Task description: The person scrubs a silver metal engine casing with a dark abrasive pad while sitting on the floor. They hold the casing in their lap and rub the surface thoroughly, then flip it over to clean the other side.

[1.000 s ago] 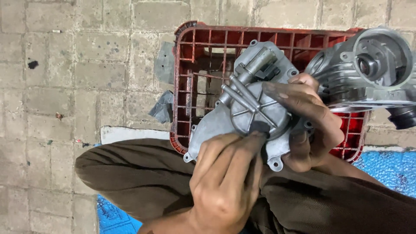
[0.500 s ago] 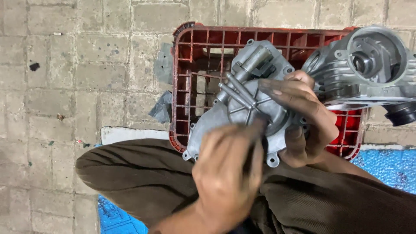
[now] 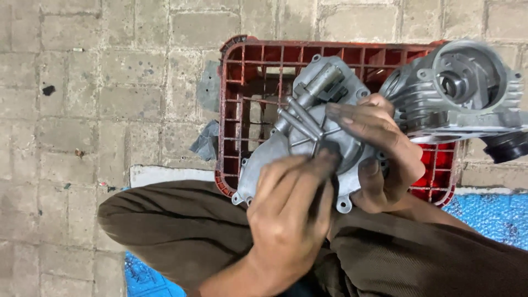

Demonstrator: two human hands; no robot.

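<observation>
Paved brick floor (image 3: 99, 82) fills the view; everything below is placed against the red plastic crate (image 3: 250, 60) standing on it.

My legs in brown trousers (image 3: 181, 231) cross just below the crate's near edge, covering the floor there. A blue mat (image 3: 489, 214) shows at the crate's lower right corner and again under my left knee.

Finned grey engine cylinder block (image 3: 462, 88) sits on the crate's right end, overhanging its rim, with a black rubber inlet (image 3: 509, 146) sticking out to the right.

Grey cast-metal cover (image 3: 324, 104), with a tube-shaped fitting on top, is held over the middle of the crate, tilted, its lugged lower edge reaching past the crate's near rim toward my lap. It hides most of the crate's grid.

My right hand (image 3: 379, 154) is clamped on the cover's right edge: thumb underneath, fingers laid across the top face. My left hand (image 3: 289, 220) has its fingers bunched together and pressed onto the cover's centre; whether they pinch something small I cannot tell, the spot is dark and hidden.

A crumpled grey scrap (image 3: 206, 140) lies on the floor just left of the crate.

Against half a second ago: cover, crate and block unchanged in place; the left fingers were blurred then and are sharper now, same spot on the cover.
</observation>
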